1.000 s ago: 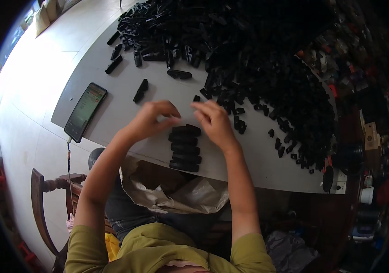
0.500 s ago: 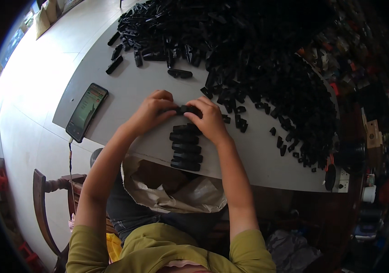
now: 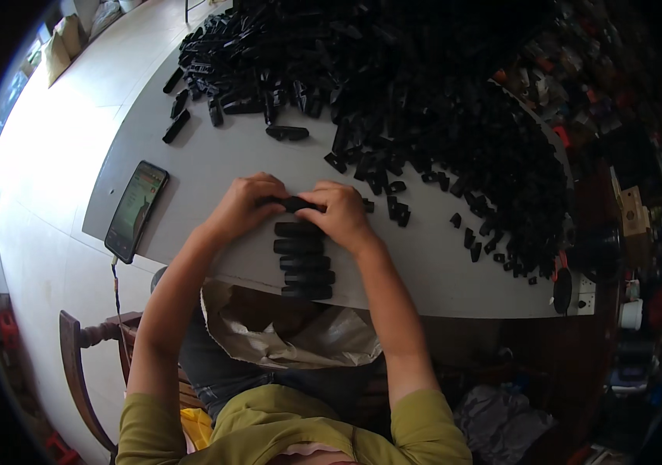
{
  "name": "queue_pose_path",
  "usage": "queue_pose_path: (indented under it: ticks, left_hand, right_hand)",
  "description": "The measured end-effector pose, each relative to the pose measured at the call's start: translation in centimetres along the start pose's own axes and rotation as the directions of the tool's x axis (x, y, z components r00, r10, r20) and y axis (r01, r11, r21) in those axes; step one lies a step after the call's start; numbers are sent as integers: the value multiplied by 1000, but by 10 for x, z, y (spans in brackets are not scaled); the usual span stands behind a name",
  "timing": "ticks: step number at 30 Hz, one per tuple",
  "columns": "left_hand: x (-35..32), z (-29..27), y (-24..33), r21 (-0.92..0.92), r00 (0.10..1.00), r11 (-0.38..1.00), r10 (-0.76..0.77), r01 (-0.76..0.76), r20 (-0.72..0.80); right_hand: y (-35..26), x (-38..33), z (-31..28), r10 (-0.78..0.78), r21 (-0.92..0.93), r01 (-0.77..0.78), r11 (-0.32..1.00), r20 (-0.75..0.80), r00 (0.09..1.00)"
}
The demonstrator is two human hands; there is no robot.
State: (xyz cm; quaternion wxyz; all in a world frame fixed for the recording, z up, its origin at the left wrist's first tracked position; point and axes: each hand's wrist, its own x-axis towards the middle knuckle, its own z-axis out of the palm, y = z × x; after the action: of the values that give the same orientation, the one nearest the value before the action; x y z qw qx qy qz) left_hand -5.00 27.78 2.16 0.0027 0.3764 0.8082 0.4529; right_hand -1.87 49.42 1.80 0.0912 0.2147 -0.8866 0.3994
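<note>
Both my hands are closed over the table on a small elongated black plastic piece (image 3: pixel 294 204). My left hand (image 3: pixel 247 205) pinches its left end, and my right hand (image 3: pixel 338 213) grips its right end with thumb and fingers. Just nearer to me, several similar black pieces (image 3: pixel 305 262) lie crosswise in a short column that runs toward the table edge. The fingers cover the ends of the held piece, so its exact kind cannot be made out.
A big heap of black plastic parts (image 3: pixel 393 85) covers the table's far and right side, with smaller bits (image 3: pixel 470 239) scattered before it. A phone on a cable (image 3: pixel 137 211) lies at the left. An open sack (image 3: pixel 315 349) hangs at the near edge (image 3: pixel 424 310), above my lap.
The held piece has come slightly nearer to me and left, and more of it shows between my hands. The whole view has shifted a little. The column of pieces looks unchanged.
</note>
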Motion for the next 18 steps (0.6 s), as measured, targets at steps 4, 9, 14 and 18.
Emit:
queue_pose_path:
  ticks: [4,9,14,18]
  left_hand:
    - [5,-3,-3,35,998,999,5,-8,61]
    - [51,-15,-15,276,970,961,74,-8,-231]
    - [86,-13,-31,554,982,823,-24,126,-188]
    - [82,-3,-15,14,925,938,-339,347,-172]
  right_hand:
    - [-8,-9,-24,89,-106,-102,989,-119,989]
    - [-14,-24,-64,298,-322,-345,882,-187,936]
    - [-6,-14,-45,375,-149,-379,913,-50,926]
    - [8,-13,-37,327,56,-322,945,-141,934]
